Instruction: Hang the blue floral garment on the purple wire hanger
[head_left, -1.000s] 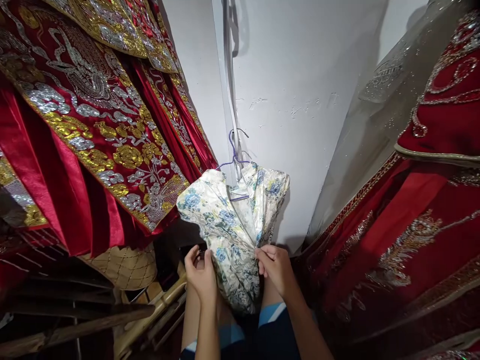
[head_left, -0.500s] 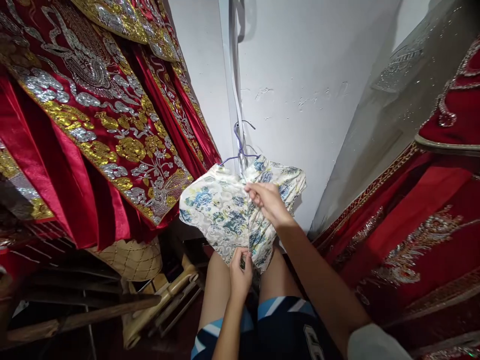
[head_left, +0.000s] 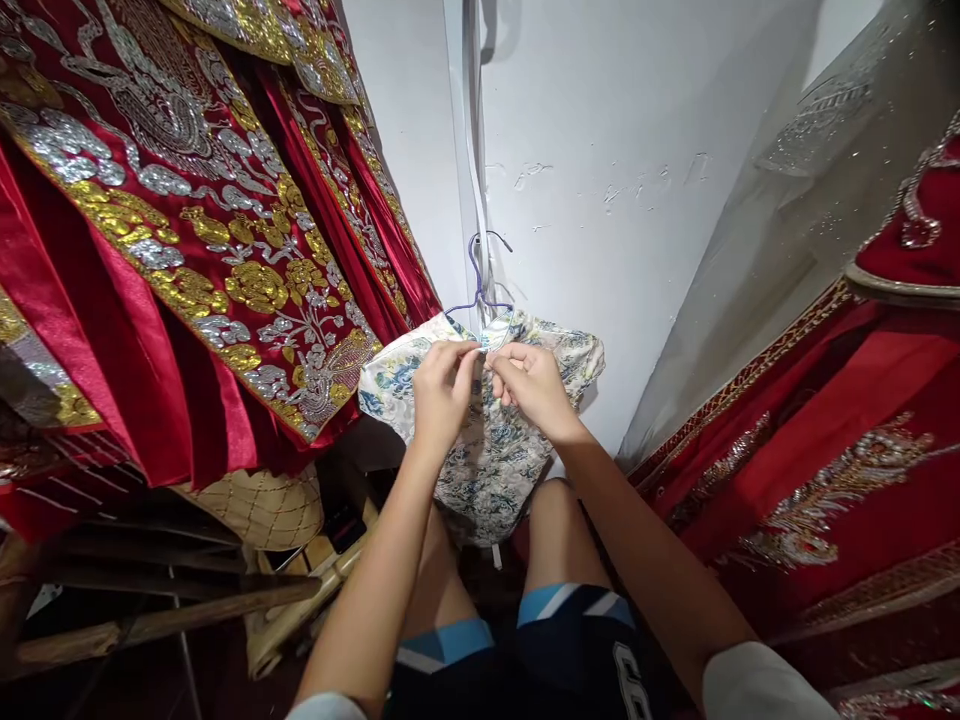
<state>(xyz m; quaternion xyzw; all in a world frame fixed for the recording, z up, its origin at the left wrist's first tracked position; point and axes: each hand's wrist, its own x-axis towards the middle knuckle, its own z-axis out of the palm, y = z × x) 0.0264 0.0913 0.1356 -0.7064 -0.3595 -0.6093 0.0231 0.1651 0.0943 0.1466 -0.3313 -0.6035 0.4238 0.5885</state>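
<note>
The floral blouse [head_left: 495, 480] hangs on a purple wire hanger [head_left: 478, 283], front toward the wearer of the camera. Its shoulders spread past both ends of the hanger's crossbar; its lower edge hangs between the person's knees. The hanger presumably keeps the shoulders level and spread, leaving both hands free for the front edges.

Left hand [head_left: 441, 385]: thumb and fingers pinched together on the blouse front, just below the neckline. Right hand [head_left: 531, 388]: pinched in the same way on the facing edge. The fingertips meet or nearly meet at the center line — contact between them cannot be confirmed, and the fingers hide any fastener. The paired grip appears to hold the two edges level with each other.

The hanger's hook stands at a pale vertical strip [head_left: 476, 150] before the white wall [head_left: 600, 250]; its exact catch point is unclear. Red embroidered garments flank the blouse: one at left [head_left: 255, 290], one at right [head_left: 840, 450] — both clear of the hands.
</note>
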